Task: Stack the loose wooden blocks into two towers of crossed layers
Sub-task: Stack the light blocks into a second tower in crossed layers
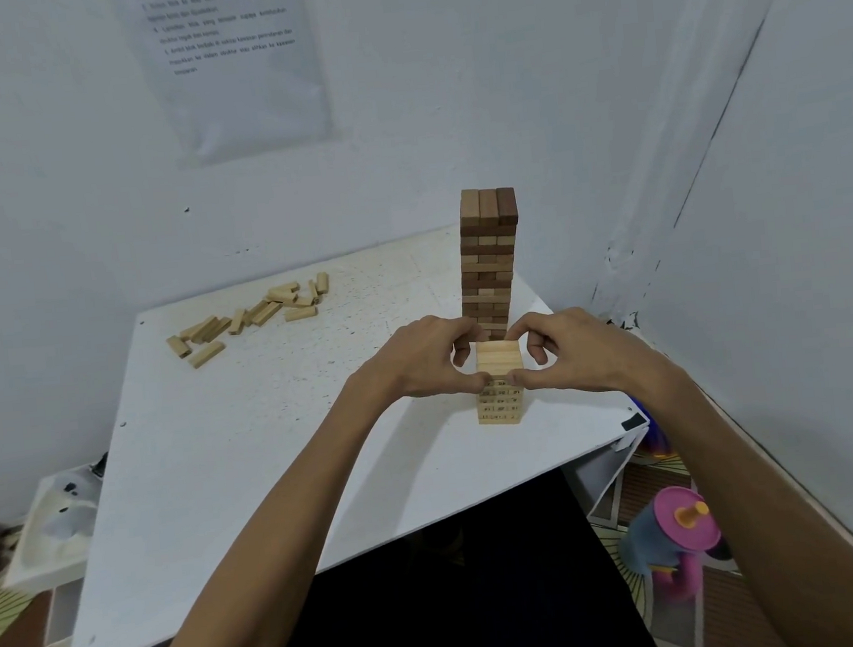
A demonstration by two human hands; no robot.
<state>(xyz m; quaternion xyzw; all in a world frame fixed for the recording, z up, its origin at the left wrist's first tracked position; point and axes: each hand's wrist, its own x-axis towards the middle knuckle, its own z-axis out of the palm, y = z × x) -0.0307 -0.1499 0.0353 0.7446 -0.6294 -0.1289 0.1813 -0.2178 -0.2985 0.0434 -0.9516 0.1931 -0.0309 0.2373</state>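
while both hands hold it from either side, the short pale tower [501, 402] stands near the front right edge of the white table [249, 442]; the left hand [417, 360] grips its top layers from the left, thumb pressed on the near face and forefinger curled round the far edge; the right hand [571, 352] mirrors it from the right, thumb and forefinger pinching the same top layers, the other fingers curled in; the top of the stack shows pale blocks lying side by side, and the lower layers bear small dark markings on the near face; just behind it, touching or apart i cannot tell, rises the tall tower [489, 256] of darker brown blocks in crossed layers, three blocks across its top; the loose wooden blocks [253, 315] lie scattered at the far left of the table, well apart from both towers; a printed sheet [231, 61] hangs on the wall above; a blue and pink toy [675, 533] sits on the floor to the right.
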